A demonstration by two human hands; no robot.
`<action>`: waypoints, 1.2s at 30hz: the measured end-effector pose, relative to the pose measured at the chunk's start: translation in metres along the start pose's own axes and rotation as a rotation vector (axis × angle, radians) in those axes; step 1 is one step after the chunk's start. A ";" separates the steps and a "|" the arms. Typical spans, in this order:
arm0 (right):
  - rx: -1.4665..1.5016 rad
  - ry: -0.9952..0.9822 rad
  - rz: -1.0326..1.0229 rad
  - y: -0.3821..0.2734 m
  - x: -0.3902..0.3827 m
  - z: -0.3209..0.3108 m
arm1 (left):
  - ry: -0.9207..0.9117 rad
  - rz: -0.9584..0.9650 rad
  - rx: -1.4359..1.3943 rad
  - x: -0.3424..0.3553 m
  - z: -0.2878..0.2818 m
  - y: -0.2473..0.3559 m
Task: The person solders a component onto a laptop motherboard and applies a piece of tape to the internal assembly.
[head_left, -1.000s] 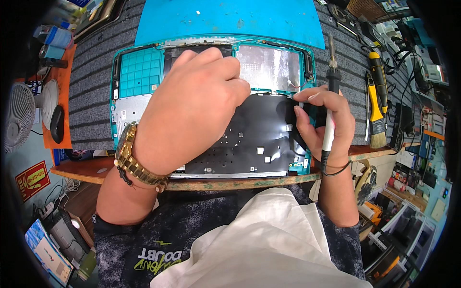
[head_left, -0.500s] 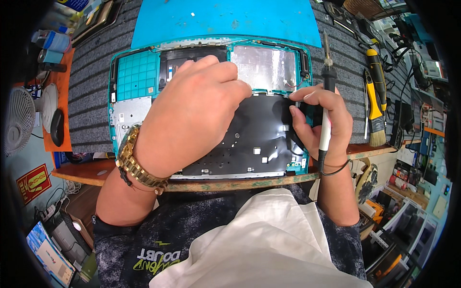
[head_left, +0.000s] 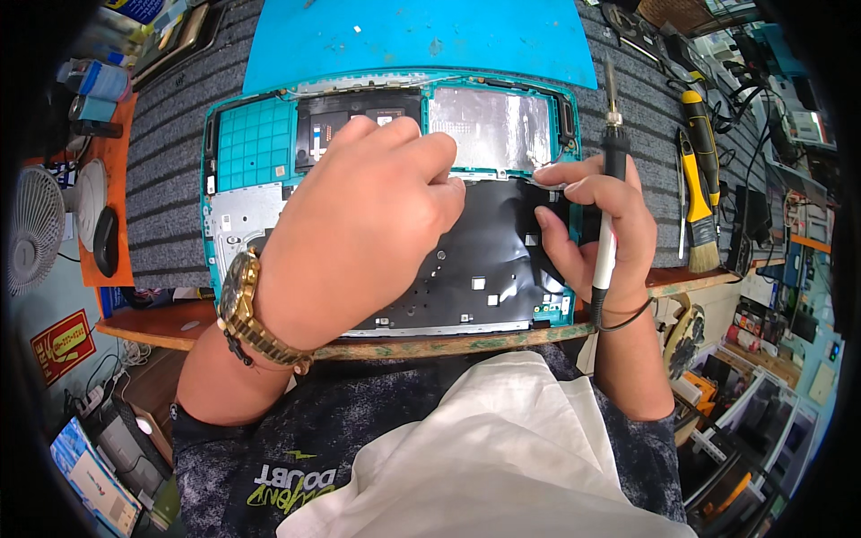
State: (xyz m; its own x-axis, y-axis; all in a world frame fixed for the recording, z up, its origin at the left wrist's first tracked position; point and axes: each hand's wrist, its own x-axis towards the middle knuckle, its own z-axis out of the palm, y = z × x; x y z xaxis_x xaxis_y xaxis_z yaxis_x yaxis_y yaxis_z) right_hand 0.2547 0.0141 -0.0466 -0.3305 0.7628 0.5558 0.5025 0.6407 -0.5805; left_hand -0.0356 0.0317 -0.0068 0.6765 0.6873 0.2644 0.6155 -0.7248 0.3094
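An open teal laptop casing [head_left: 251, 134] lies along the bench's near edge, with a silvery foil panel [head_left: 484, 125] and a black sheet [head_left: 475, 242]. My left hand [head_left: 359, 224], wearing a gold watch, is curled over the casing's middle; its fingertips and anything in them are hidden. My right hand [head_left: 610, 224] grips a soldering iron [head_left: 614, 139] upright, metal tip pointing away from me and its cable hanging by the wrist. That hand's index finger reaches to the right part of the casing, just below the foil.
A blue mat [head_left: 421, 36] lies beyond the casing on a ribbed grey mat [head_left: 170, 161]. A brush [head_left: 700, 224] and yellow-black tool [head_left: 700, 125] lie at right. A small fan [head_left: 36, 224] stands at left; an orange board [head_left: 108, 269] and laptop screen [head_left: 90, 475] are also left.
My left hand has moved slightly down toward me, showing more of the black area beyond its knuckles. My right hand still holds the iron, shifted slightly left.
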 end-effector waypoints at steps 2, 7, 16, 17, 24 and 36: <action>-0.025 -0.043 -0.028 -0.004 0.004 -0.002 | 0.011 -0.006 0.035 -0.002 -0.001 0.006; -0.100 -0.195 -0.061 -0.014 0.013 -0.001 | 0.019 -0.042 0.048 -0.005 -0.002 0.012; -0.095 -0.251 -0.059 -0.019 0.021 0.005 | 0.012 -0.089 0.071 -0.005 -0.002 0.018; -0.089 -0.249 -0.063 -0.019 0.021 0.006 | 0.011 -0.096 0.073 -0.006 -0.002 0.019; -0.160 -0.298 -0.053 -0.023 0.022 0.005 | -0.027 -0.138 0.082 -0.007 -0.005 0.026; -0.193 -0.291 -0.046 -0.026 0.020 0.004 | -0.133 -0.217 0.109 -0.016 -0.010 0.043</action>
State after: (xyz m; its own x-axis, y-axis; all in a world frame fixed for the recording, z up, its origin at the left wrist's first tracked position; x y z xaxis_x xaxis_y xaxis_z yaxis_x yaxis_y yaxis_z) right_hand 0.2315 0.0134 -0.0227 -0.5566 0.7440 0.3696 0.6139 0.6681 -0.4204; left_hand -0.0245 -0.0101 0.0114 0.5670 0.8200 0.0786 0.7867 -0.5673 0.2434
